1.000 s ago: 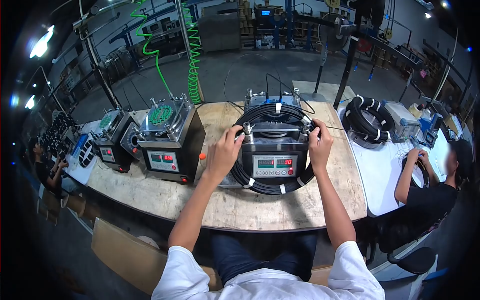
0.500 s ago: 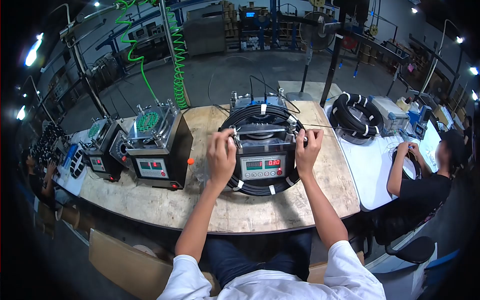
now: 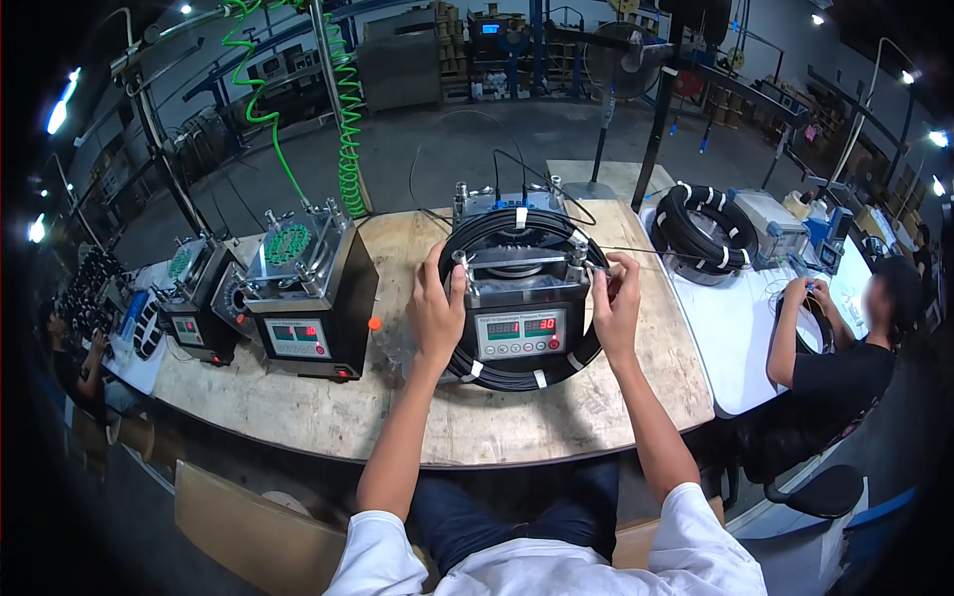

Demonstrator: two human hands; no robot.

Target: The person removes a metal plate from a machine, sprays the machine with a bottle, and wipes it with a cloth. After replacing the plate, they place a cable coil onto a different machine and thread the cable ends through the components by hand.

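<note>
A grey machine with red digit displays stands on the wooden bench in front of me. A black cable coil bound with white tape rings lies looped around it. My left hand rests against the machine's left side, fingers up at the left post of the top clamp. At the clamp's right post, my right hand pinches a thin cable end.
Two similar machines stand to the left under green coiled hoses. A stack of coils sits on the white table at right, where a seated person handles a coil. Another person works at far left.
Both my hands have slid down the machine's sides. The right hand's fingers have closed in on the cable end at the right post. The view has shifted slightly.
</note>
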